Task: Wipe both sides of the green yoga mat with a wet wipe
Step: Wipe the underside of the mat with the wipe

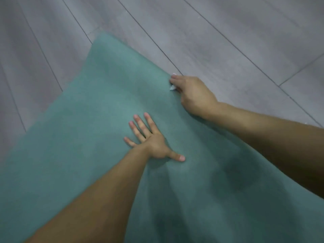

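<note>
Grip first: the right hand (192, 95) is clenched, fingers curled in around a small white scrap that looks like the wet wipe (172, 87). Only a corner of it shows below the thumb. The hand sits right at the right-hand edge of the green yoga mat (96, 102). Whether it also pinches that edge along with the wipe, I cannot tell.

Nearer the body, the left hand (150, 142) lies flat on the mat with fingers spread and straight, grasping nothing, apparently pressing the mat down. The mat is spread across the grey plank floor (228, 41), its far corner pointing away. Its surface ripples softly around the left hand. Two darker patches (235, 172) show close to the camera; whether they are damp or only shadow is unclear.

The risks look modest. If the wipe is bunched this tightly in the fist, it would touch little of the surface and leave streaks or missed strips near the edge. A pull at the edge with the left palm bearing down could crease the mat or make it slide on the smooth floor. Turning it over with the wipe in the same fist could drop the wipe onto the floor.
</note>
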A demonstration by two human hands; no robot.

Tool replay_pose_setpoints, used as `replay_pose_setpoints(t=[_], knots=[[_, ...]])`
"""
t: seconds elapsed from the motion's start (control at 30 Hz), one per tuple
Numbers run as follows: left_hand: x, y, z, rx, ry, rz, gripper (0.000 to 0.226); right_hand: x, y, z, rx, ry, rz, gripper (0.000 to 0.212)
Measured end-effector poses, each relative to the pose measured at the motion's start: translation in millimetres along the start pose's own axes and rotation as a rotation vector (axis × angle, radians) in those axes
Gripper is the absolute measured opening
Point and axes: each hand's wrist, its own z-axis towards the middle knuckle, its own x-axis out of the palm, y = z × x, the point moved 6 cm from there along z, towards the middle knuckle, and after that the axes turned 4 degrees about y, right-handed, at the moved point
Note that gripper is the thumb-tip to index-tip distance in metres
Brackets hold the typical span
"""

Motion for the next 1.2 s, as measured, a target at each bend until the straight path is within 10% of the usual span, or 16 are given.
replay_pose_setpoints(t=[0.1,0.4,0.57,0.77,1.03,1.2], knots=[[2,-3,-1,-0.013,0.011,0.014,0.199,-14,-23,-98,0.029,0.032,-0.003,0.063],[3,-3,0,-0.043,-0.033,0.014,0.203,-14,-12,-30,0.072,-0.043,0.156,0.016],[2,-5,-4,-0.043,-0.034,0.022,0.205,-50,-42,-176,0.148,-0.094,0.111,0.039],[4,-1,1,-0.047,-0.083,0.038,0.207,-31,-29,-80,0.008,-0.078,0.086,0.024],[4,1,3,-0.035,-0.167,0.054,0.205,-78,-64,-261,0.27,-0.175,0.046,0.027],[7,-3,-11,-0.018,-0.276,-0.013,0.194,-39,-43,-181,0.133,-0.136,0.049,0.03]])
